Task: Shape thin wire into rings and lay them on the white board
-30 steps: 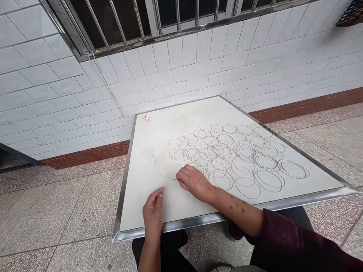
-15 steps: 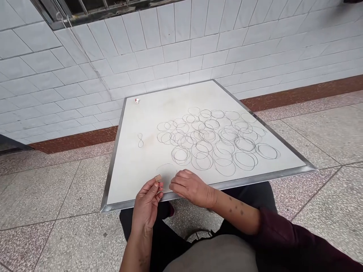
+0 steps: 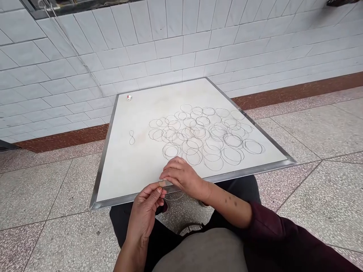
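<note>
My left hand (image 3: 144, 214) pinches a small tan piece (image 3: 161, 183), perhaps tape, on a thin wire ring (image 3: 174, 196) that hangs past the board's near edge. My right hand (image 3: 180, 176) is curled just above, its fingertips meeting the same spot. Several overlapping wire rings (image 3: 232, 156) lie on the white board (image 3: 121, 177), just beyond my right hand. Farther left lies a small wire figure-eight (image 3: 132, 137). A tiny red-and-white object (image 3: 129, 97) sits near the far left corner.
The board has a metal rim (image 3: 195, 182) along its near edge, with my dark trousers (image 3: 124, 219) below it. Speckled terrazzo floor (image 3: 320, 132) surrounds it, and a white tiled wall (image 3: 170, 45) with a brown skirting band stands behind.
The wire ring has gone from lying on the board to hanging from my hands past the near edge. My left hand has closed on it, and the view has tilted downward.
</note>
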A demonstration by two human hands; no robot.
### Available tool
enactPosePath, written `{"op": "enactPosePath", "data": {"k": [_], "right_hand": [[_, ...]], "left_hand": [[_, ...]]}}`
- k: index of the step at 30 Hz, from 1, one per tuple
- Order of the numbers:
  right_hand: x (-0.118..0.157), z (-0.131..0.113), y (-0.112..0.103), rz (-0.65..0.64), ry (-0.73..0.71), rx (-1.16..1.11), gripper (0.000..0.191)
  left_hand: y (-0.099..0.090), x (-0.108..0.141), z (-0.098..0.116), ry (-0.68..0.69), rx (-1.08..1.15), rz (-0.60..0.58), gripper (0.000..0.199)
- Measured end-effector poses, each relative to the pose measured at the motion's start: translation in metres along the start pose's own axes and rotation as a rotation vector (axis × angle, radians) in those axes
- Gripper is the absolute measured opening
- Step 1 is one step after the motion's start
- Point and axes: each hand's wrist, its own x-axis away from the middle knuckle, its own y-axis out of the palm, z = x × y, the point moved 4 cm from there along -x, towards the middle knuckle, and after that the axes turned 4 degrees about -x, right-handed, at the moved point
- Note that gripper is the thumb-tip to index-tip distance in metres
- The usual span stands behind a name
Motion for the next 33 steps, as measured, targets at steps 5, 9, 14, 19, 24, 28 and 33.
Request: {"op": "enactPosePath", "data": {"k": [5,9,14,19,24,28,33], "right_hand": [[0.006,-0.007,-0.005,0.024,0.001,-0.085,0.017],[0.009,-0.009,-0.004,0.028,0.042,-0.080,0.017],[0.011,-0.009,-0.001,0.022,0.031,-0.088,0.012],[0.010,-0.011,-0.004,0.035,0.011,-0.111,0.017],[0.010,-0.013,-0.002,-0.010,-0.009,-0.099,0.018],[0.012,-0.010,0.002,-0.025,-0.045,-0.126,0.018],[0.014,-0.008,0.002,-0.055,-0.049,-0.165,0.019]], "left_hand": [[0.004,0.004,-0.001,-0.033,0.057,0.006,0.033],[0.005,0.006,-0.002,-0.023,0.043,-0.004,0.036],[0.004,0.008,0.000,0.032,0.027,0.005,0.040],[0.002,0.009,0.002,0.075,0.004,0.015,0.043],[0.002,0.008,0.002,0.107,-0.033,0.030,0.045],[0.002,0.007,0.002,0.120,-0.055,0.012,0.046],[0.003,0.007,0.000,0.059,0.003,-0.040,0.051]]}}
